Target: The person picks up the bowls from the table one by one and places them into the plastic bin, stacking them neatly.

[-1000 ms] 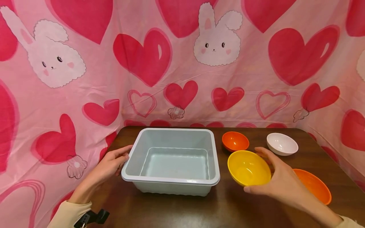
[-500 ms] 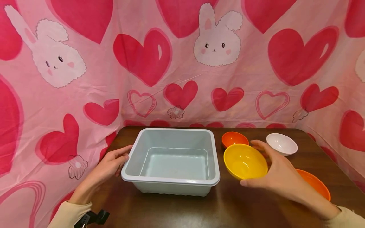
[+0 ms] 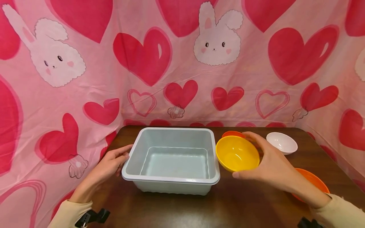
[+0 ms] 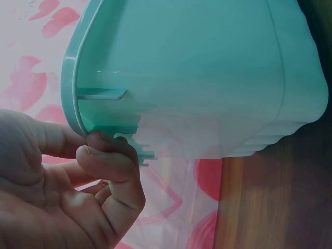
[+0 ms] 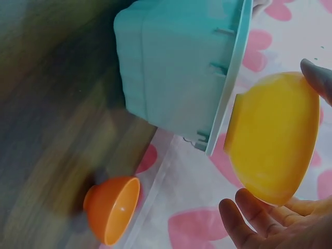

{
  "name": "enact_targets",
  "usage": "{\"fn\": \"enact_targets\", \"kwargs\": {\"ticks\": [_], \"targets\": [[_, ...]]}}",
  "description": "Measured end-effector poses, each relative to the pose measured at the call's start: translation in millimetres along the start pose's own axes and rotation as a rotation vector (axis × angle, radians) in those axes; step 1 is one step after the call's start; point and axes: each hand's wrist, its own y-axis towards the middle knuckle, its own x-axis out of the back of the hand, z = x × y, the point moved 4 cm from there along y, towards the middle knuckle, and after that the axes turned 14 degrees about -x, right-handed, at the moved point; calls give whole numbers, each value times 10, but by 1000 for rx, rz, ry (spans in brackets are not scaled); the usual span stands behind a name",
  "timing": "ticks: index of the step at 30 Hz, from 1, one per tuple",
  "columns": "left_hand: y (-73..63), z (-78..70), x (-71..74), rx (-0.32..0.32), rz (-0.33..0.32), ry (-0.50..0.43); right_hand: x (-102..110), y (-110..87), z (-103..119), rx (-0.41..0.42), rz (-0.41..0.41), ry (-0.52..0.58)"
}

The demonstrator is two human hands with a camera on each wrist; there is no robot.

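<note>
My right hand (image 3: 271, 161) holds a yellow bowl (image 3: 236, 153) by its rim, thumb at the near side and fingers at the far side. The bowl is tilted toward me and hangs right beside the right rim of a pale grey plastic basin (image 3: 171, 180). Seen from the right wrist, the yellow bowl (image 5: 275, 140) shows its outer side and foot near the basin wall (image 5: 176, 78). On the opposite side, my left hand (image 3: 112, 161) grips the basin's left rim. Its fingers (image 4: 111, 163) curl under that rim in the left wrist view. Nothing lies inside the basin.
A small orange bowl (image 3: 232, 134) stands behind the yellow one, partly covered by it. To its right is a white bowl (image 3: 282, 142). A larger orange dish (image 3: 313, 180) sits under my right forearm. Patterned pink cloth (image 3: 176, 63) surrounds the brown table (image 3: 171, 212).
The right hand has carried the yellow bowl left and slightly up, from over the table to the basin's right rim. My left hand and the basin have stayed in place.
</note>
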Motion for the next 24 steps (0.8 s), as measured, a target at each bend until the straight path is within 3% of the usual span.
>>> {"fn": "enact_targets", "kwargs": {"ticks": [24], "targets": [[0,13,-8,28,5,-26,-108,234,393,40,46,0]]}}
